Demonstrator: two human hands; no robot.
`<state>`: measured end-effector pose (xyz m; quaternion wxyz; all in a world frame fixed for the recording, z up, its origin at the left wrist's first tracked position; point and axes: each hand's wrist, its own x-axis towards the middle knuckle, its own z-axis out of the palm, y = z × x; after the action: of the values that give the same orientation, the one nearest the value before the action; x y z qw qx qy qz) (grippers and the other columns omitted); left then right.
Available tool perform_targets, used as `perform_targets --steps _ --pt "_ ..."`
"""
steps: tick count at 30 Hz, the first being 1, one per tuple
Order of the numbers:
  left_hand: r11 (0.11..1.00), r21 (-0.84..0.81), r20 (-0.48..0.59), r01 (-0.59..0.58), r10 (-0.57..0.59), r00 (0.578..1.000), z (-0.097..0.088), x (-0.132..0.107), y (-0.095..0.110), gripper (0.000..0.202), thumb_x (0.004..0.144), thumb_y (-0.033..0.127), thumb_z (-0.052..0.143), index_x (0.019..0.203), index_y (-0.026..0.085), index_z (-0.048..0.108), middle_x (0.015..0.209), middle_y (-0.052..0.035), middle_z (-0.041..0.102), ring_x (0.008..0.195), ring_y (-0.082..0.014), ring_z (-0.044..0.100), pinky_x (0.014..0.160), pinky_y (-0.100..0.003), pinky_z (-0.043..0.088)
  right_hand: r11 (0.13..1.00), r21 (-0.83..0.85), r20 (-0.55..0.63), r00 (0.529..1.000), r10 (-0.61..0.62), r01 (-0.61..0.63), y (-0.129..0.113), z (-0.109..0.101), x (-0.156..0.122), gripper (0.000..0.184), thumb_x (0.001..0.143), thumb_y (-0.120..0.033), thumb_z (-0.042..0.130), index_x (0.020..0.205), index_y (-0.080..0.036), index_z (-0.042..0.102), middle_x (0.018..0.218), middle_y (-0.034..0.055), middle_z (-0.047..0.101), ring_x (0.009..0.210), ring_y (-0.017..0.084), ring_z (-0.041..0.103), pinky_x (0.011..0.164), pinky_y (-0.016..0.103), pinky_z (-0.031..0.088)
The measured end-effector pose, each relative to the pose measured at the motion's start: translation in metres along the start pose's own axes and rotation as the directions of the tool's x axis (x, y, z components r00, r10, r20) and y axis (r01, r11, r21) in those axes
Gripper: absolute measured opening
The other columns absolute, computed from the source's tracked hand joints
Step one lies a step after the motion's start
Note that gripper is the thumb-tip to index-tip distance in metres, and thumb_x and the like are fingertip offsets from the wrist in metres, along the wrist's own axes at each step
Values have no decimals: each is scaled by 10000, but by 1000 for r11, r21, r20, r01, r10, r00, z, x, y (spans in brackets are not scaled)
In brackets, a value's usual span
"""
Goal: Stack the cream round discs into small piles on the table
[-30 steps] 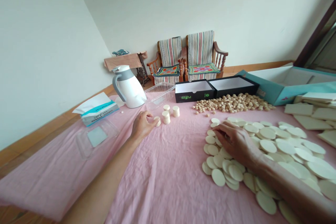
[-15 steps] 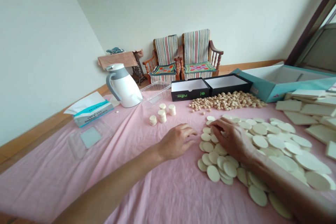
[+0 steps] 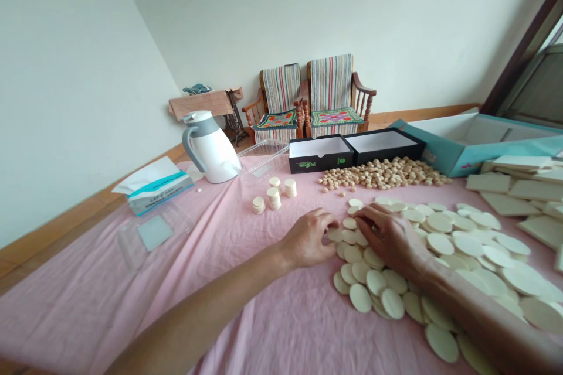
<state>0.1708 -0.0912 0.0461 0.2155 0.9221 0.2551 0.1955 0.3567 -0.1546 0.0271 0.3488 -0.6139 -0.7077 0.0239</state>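
Left hand (image 3: 310,238) moved in beside right hand (image 3: 391,237) | left pinching small disc (image 3: 335,235); right's fingers bunched, hold unclear | done: four stacks (image 3: 274,200), beyond-left of left hand | remaining: loose discs (image 3: 360,298) around right hand

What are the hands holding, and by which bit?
The left hand seems to pinch a pale disc by its edge, though the grip isn't clear. I can't tell whether the right hand holds one.

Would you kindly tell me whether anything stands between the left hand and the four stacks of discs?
Nothing visible does; only pink cloth lies between the left hand and the four stacks.
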Motion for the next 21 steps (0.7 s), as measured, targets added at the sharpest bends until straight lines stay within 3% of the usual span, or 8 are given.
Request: perform_targets --steps 6,8,9,11,16,21 --pt "995 -9 -247 103 -102 964 -48 -29 -17 367 714 106 518 1049 202 631 966 -44 589 768 -119 553 658 -225 466 1000 -20 10 1000 -15 15 2 2 0 206 874 -258 427 835 -191 619 775 38 589 653 147 537 607 273 397" --pt "984 -32 -359 174 -174 917 -69 -35 -33 326 734 146 531 1033 202 648 967 -50 593 765 -122 569 640 -222 468 999 -24 8 1000 -22 22 3 2 0 207 875 -260 427 841 -194 620 776 37 594 657 147 544 606 271 397" --pt "974 -79 -429 213 -226 875 -79 -37 -44 301 741 190 553 1027 184 647 970 -58 601 759 -127 579 647 -230 477 999 -24 5 1000 -28 28 4 2 1 207 876 -263 427 842 -196 620 776 37 595 660 148 547 609 271 398" --pt "939 -222 -475 261 -338 812 -93 -39 -66 321 725 278 605 1012 136 631 935 -69 637 724 -138 600 635 -241 489 999 -23 0 999 -42 42 5 3 0 204 875 -272 431 835 -197 617 776 36 597 669 151 551 617 273 400" --pt "877 -266 -471 400 -480 740 -99 -46 -113 366 688 395 638 923 114 640 776 -55 679 638 -154 616 576 -237 475 998 -46 2 999 -48 48 7 6 0 206 875 -267 432 840 -192 620 774 41 597 682 158 552 629 282 408" --pt "866 21 -502 500 -423 754 -95 -52 -124 303 686 414 625 835 153 669 775 -37 677 633 -140 597 582 -231 440 998 -45 10 999 -47 48 8 6 -1 215 881 -276 428 866 -194 626 787 45 601 699 160 557 644 286 419"
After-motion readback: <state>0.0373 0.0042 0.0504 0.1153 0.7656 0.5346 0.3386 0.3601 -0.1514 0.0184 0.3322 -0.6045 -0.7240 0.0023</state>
